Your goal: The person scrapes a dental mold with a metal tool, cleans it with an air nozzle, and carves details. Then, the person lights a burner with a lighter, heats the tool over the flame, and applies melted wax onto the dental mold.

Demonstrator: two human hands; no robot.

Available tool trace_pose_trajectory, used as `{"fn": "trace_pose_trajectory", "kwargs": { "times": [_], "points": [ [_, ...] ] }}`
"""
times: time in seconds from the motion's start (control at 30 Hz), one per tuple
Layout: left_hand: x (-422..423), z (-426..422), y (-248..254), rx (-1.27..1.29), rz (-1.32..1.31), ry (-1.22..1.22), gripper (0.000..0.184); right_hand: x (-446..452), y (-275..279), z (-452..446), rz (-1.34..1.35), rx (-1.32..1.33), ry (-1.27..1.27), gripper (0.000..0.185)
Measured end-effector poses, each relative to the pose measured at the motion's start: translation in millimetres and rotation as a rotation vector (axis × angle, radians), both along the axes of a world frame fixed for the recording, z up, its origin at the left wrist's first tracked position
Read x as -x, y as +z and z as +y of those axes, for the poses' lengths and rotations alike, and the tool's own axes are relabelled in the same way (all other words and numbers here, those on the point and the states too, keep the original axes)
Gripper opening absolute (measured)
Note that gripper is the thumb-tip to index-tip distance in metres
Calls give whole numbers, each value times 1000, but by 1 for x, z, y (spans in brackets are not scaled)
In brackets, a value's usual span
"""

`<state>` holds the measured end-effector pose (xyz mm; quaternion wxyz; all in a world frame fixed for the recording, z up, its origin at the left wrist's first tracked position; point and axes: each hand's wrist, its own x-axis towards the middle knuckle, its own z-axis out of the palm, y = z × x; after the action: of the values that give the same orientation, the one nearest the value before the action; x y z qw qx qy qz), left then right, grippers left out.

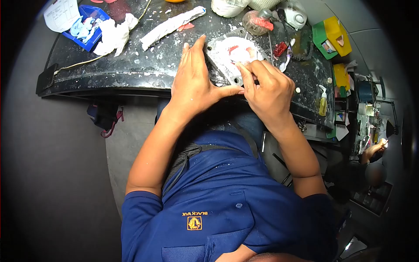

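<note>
A metal flask (224, 66) with holes at its corners lies at the bench's near edge, filled with white plaster (241, 53) that has a pinkish-red arch shape in it. My left hand (194, 83) is beside the flask's left side, fingers stretched up and thumb reaching right along the near edge. Over the flask's near right corner, my right hand (269, 87) is closed with thumb and forefinger pinched at the plaster's rim. Whatever is between those fingertips, if anything, is hidden. The two thumbs are close together.
The dark bench (135, 72) is dusted with white powder. Around it are a blue tray (92, 41), crumpled white tissue (114, 37), a white roll (173, 27), a glass jar (254, 26), a yellow-green box (334, 37) and a small bottle (323, 102). Another person's hand (375, 148) shows far right.
</note>
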<state>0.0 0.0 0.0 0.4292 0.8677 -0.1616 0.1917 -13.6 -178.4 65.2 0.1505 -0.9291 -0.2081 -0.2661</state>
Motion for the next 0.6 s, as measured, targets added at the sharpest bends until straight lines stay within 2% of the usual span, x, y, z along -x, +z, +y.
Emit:
{"fn": "trace_pose_trajectory", "kwargs": {
  "times": [0.1, 0.4, 0.6],
  "points": [
    [2, -5, -2, 14, -16, -6, 125, 3, 1, -2, -34, 117, 17, 14],
    [1, 0, 1, -42, -6, 15, 126, -2, -2, 1, -100, 38, 52, 20],
    [-3, 1, -2, -33, -52, -28, 125, 5, -5, 6, -25, 32, 50, 19]
  ]
}}
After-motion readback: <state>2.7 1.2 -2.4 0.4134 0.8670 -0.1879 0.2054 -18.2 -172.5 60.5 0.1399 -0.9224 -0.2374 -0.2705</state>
